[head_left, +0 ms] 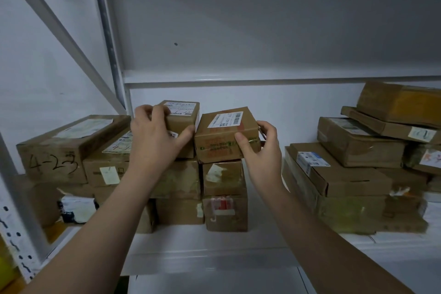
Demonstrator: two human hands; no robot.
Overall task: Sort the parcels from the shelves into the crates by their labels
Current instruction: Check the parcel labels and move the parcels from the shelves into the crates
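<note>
Now: both arms reach up to the middle stack on the white shelf.

- The left hand grips a small brown parcel. Its fingers are curled over the top left edge and its thumb is pressed on the front face. The parcel sits upright on top of the stack, white label up.
- The right hand grips a second parcel just beside the first, thumb on the front face and fingers wrapped round the right side. This parcel is tilted, with its barcode label on top. Cannot tell whether it rests on the box below or is just clear of it.
- The two parcels nearly touch.
- Left of the stack lies a long box marked "4-23".
- Well apart to the right is a pile of flat cartons.
</note>
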